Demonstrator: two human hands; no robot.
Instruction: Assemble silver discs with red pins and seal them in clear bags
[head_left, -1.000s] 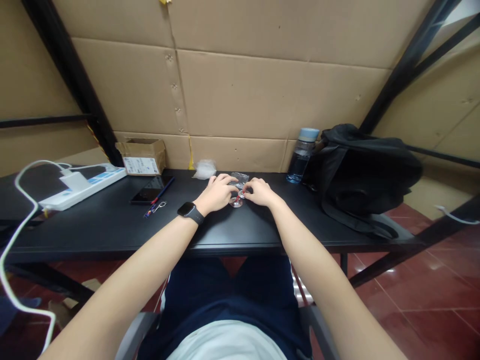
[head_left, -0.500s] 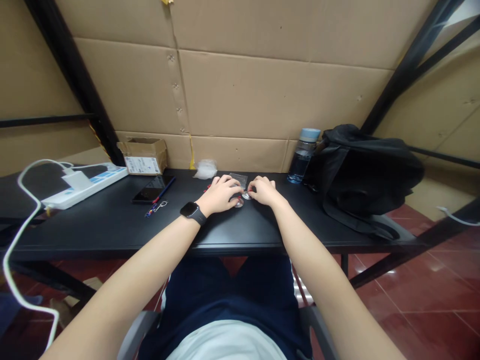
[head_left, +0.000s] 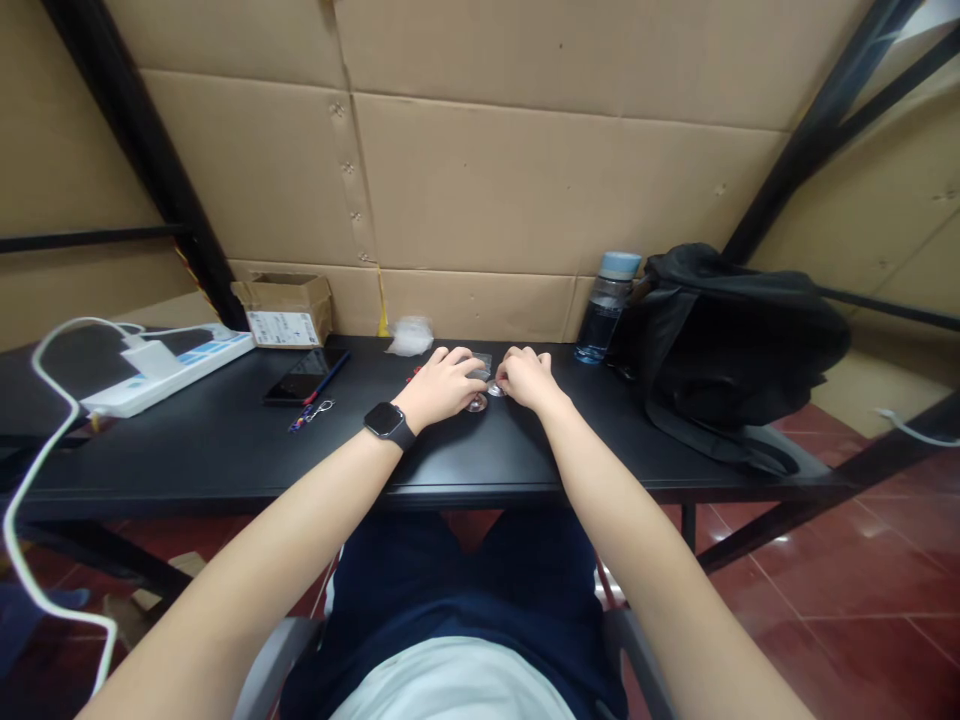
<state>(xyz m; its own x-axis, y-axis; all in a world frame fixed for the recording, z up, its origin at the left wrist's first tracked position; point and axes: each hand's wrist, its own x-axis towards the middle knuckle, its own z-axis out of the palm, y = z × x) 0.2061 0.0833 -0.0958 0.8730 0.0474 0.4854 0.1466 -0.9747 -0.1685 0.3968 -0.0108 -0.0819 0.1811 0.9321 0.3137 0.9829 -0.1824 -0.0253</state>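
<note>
Two small clear round pieces with a suction-cup look lie close together on the black desk (head_left: 465, 455). My left hand (head_left: 444, 384), with a black watch (head_left: 385, 421) at its wrist, is curled palm down over the nearer clear piece (head_left: 477, 403), thumb and fingertips closed about its top. Pinched fingers of my right hand (head_left: 527, 378) are on the other clear piece (head_left: 495, 389). Behind the left fingers lies a flat clear plastic sheet or bag (head_left: 486, 360), partly covered. Small red bits (head_left: 414, 373) show left of that hand.
Crumpled clear plastic (head_left: 411, 337) lies at the back. To the left are a cardboard box (head_left: 289, 308), a phone (head_left: 304, 378), a key ring (head_left: 311, 413) and a white power strip (head_left: 176, 376). A water bottle (head_left: 604, 310) and a black backpack (head_left: 739, 345) stand at right.
Both hands stay in nearly the same place, with small finger shifts. The red parts at the fingertips, visible before, are now covered. The view has shifted slightly.
</note>
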